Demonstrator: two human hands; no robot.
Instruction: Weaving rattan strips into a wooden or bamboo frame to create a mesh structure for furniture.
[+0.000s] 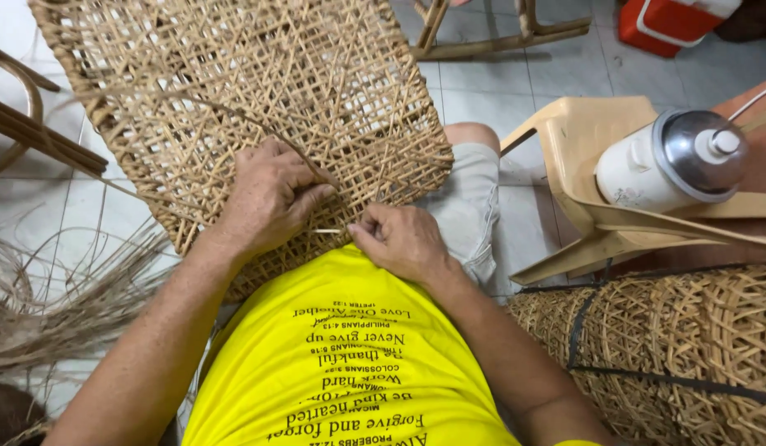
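Grey floor tiles (482, 91) form the ground beneath the seated person, across whose lap a woven cane panel (259, 91) is propped, its long axis slanting from the lap up and away to the left. At the panel's near edge a thin cane strand (327, 230) is seen lying roughly level between the two hands. The right hand (402, 241) is closed, thumb and fingertips pinched at the strand's right end, just touching the weave. The left hand (271, 196) is laid knuckles-up on the panel, fingers curled and pressed down over the lattice just left of the strand; whether it grips the strand cannot be told. Both hands are about equally near, the strand lying between them. Both forearms are angled inward from the body, elbows wide.

Loose cane fibres (61, 306) are noted at the left, a rolled cane mat (680, 347) at the right, and a white flask (672, 161) on a beige plastic chair (581, 140).
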